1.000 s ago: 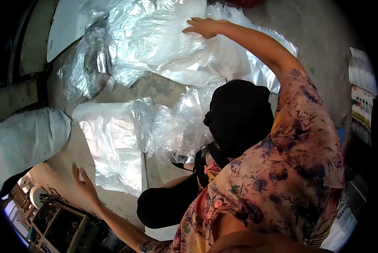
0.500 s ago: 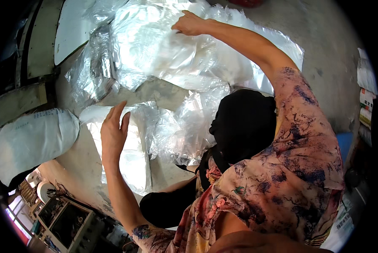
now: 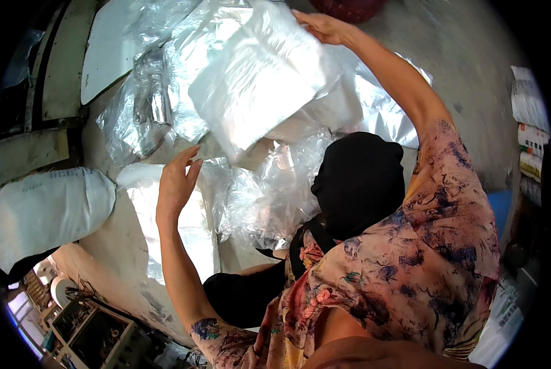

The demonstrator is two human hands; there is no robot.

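Note:
A flat, clear plastic sheet or bag hangs slanted over the heap of plastic. At its upper right edge, the fingers of my right hand are closed on it. My left hand is raised with thumb and fingers apart and nothing in them. Below that hand lies a neat stack of flat plastic film. Crumpled clear plastic bunches up between the stack and my black-covered knee. More shiny film lies crumpled at the far left.
A white sack covers something at the left, beside a metal frame. An open-fronted cabinet with wires stands at lower left. Stacked printed sacks line the right side. A dark red tub sits at the far edge.
My right hand has moved right and away from me, lifting the plastic sheet off the heap. My left hand has shifted slightly right, still above the stack.

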